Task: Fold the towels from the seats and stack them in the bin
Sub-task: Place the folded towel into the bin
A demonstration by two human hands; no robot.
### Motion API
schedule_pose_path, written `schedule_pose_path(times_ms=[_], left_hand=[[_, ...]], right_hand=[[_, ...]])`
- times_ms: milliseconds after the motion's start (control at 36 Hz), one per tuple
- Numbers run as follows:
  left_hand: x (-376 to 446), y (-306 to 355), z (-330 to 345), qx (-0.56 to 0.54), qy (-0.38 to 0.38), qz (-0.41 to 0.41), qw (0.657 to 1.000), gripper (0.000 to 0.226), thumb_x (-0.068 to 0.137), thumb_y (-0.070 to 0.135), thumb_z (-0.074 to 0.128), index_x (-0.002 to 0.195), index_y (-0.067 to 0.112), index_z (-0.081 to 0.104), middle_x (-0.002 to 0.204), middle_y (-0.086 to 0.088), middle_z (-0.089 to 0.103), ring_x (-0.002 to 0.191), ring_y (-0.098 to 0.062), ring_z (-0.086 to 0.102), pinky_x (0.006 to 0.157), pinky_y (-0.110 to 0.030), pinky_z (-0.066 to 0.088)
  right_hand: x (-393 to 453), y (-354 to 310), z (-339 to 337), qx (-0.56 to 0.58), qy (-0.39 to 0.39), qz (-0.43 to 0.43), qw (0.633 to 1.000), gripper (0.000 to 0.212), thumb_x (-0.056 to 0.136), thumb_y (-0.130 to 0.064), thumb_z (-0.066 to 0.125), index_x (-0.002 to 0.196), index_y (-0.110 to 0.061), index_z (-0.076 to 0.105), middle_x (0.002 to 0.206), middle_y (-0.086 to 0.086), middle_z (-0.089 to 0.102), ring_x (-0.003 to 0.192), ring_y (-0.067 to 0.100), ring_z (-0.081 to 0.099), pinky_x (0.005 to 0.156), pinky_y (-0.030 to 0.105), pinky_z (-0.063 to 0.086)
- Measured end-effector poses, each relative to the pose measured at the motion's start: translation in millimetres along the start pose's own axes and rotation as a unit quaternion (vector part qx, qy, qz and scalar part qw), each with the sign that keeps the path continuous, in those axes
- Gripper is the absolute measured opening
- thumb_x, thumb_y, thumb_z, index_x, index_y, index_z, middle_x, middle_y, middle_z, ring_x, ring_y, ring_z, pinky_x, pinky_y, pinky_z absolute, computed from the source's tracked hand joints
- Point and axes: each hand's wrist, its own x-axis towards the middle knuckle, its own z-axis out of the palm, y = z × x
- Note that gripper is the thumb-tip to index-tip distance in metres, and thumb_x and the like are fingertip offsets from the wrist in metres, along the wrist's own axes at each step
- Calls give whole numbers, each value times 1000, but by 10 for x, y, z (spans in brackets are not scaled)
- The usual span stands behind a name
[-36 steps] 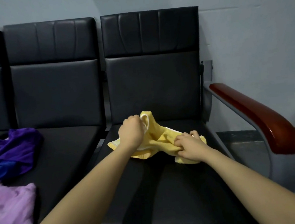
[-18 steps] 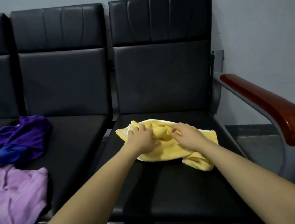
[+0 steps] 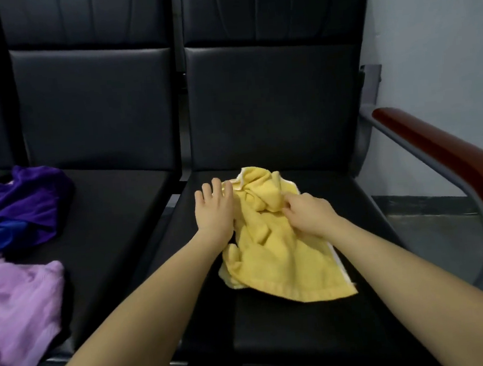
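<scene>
A crumpled yellow towel (image 3: 276, 255) lies on the right black seat (image 3: 306, 337), stretched from the seat's back toward its front. My left hand (image 3: 215, 211) lies with straight, spread fingers at the towel's left edge, touching its upper corner. My right hand (image 3: 307, 212) pinches a bunched fold near the towel's top with curled fingers. A dark purple and blue towel (image 3: 20, 208) and a light purple towel (image 3: 18, 313) lie crumpled on the seat to the left. No bin is in view.
A red-brown wooden armrest (image 3: 452, 164) on a grey metal frame borders the right seat. Black backrests (image 3: 274, 101) rise behind both seats. A grey wall and floor lie to the right.
The towel has been pulled toward the seat's front and now lies lengthwise. My left hand has let go and flattened beside it. My right hand still pinches the cloth. The camera has tilted down.
</scene>
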Motion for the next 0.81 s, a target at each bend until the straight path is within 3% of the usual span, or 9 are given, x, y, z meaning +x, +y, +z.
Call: schedule_pose_path(times_ms=[111,194,306,361,556,639,694,750,806], left_hand=[[7,23,18,-47,-38,-84,995,27,93,17,48,118,10,43,121,-9,46,108,-25,47,91,-32,37],[12,20,0,-95,-128,-129,979,34,92,27,47,120,7,46,123,-12,48,112,-28,48,94,-34,36],[0,-2,-2,-111,-184,-130,968,54,92,54,42,119,9,52,123,-12,50,113,-29,47,95,-36,35],[-22,13,28,-92,-193,-127,968,58,92,56,42,123,7,49,126,-12,48,115,-28,46,96,-34,35],[-56,95,60,-168,-180,-80,966,26,97,17,32,118,9,46,126,-11,46,116,-28,44,101,-37,30],[-89,58,-13,-198,-133,-47,970,20,96,12,31,112,9,42,112,-10,56,100,-26,53,95,-37,36],[-112,24,-98,-257,-102,-61,959,25,97,12,31,121,7,35,103,-9,58,89,-25,55,82,-36,44],[-121,-5,-181,-310,-60,-81,946,28,97,13,32,124,9,29,93,-8,55,79,-23,54,66,-34,45],[-109,-47,-273,-356,-28,-85,930,25,97,12,30,122,12,30,94,-7,56,79,-22,54,62,-34,45]], right_hand=[[21,10,160,23,140,114,983,46,93,-25,56,133,-11,38,127,10,49,114,25,52,91,37,49],[37,34,241,56,119,200,971,58,91,-38,57,135,-6,36,134,15,44,123,29,46,100,39,41],[48,65,304,47,97,200,974,41,95,-40,50,123,-9,51,121,10,56,112,27,54,93,38,42],[31,55,304,40,105,194,975,29,97,-33,48,115,-10,54,112,8,59,102,23,57,88,36,42],[-77,9,286,0,109,180,978,17,96,-18,48,111,-11,54,102,6,61,92,20,59,83,33,43],[-107,1,251,50,128,184,973,16,99,-21,44,109,-10,50,96,6,60,80,18,59,70,32,47],[-106,-18,191,86,143,186,968,20,101,-30,40,106,-11,47,89,5,59,72,16,58,59,30,45],[-100,-26,121,94,164,176,966,25,101,-37,38,101,-13,46,86,5,59,68,15,56,56,29,42],[-109,-24,55,111,203,163,959,29,100,-41,38,94,-14,46,81,3,57,63,13,52,55,28,38]])
